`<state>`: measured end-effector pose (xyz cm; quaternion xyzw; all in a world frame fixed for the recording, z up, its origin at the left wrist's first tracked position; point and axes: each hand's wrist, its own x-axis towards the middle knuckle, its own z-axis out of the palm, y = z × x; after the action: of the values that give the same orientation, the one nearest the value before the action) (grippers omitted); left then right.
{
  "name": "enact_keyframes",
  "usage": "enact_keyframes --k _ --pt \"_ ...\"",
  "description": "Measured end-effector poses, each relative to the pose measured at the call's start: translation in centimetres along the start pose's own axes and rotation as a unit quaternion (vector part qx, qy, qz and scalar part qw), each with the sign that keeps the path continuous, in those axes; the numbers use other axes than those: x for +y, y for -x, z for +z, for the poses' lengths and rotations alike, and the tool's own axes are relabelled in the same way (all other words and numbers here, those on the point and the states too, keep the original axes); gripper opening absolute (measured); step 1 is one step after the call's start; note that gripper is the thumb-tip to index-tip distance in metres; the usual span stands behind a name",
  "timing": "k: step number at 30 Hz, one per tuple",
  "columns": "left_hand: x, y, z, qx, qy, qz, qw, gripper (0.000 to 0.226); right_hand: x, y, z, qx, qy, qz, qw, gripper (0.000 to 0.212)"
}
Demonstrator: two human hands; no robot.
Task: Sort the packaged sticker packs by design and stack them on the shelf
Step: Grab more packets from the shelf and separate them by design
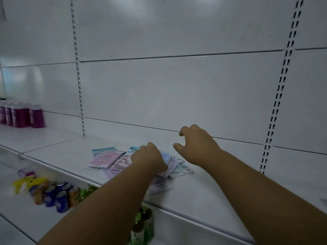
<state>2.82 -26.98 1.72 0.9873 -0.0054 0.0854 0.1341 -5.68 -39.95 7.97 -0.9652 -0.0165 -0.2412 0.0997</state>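
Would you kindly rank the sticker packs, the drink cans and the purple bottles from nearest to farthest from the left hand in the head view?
1. Sticker packs: under the left hand, mid-shelf.
2. Drink cans: lower shelf, down-left.
3. Purple bottles: far left, against the back panel.

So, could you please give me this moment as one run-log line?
left hand: on sticker packs | right hand: open, empty, above shelf | packs: loose pile, unsorted

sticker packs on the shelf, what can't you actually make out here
- Head view: sticker packs are blurred, so the designs cannot be read.
- The left hand and its forearm cover the middle packs; its grip is hidden.
- An object at the right edge is cut off.
- Purple bottles: labels too blurred.
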Motion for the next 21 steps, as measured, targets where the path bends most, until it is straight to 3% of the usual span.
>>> enact_keyframes --k 4,6,9,12,15,21 --pt "-1.6 -1.1 -1.3 0.054 0.162 0.017 0.985 0.078 -0.1 -1.2 1.8 -0.008 -0.029 0.021 0.999 0.041" --pt "-3.3 -1.8 -2.7 0.081 0.325 -0.006 0.942 0.075 -0.6 -1.8 2.9 -0.023 -0.040 0.024 0.999 0.037" --pt "-6.4 -2.6 -4.9 0.140 0.508 -0.010 0.850 0.072 -2.0 -3.0 4.8 -0.057 -0.056 0.027 0.996 0.036" --pt "-9.8 -2.9 -6.3 0.172 0.564 0.019 0.807 0.052 -4.6 -4.3 7.1 -0.098 -0.068 0.046 0.992 0.038" --pt "-13.1 -3.6 -7.1 0.149 0.610 0.029 0.778 0.038 -7.9 -5.7 9.7 -0.136 -0.052 0.067 0.987 0.044" --pt "-17.7 -5.3 -7.4 0.073 0.629 0.043 0.773 0.033 -12.5 -8.0 13.9 -0.208 0.078 0.130 0.966 0.079"
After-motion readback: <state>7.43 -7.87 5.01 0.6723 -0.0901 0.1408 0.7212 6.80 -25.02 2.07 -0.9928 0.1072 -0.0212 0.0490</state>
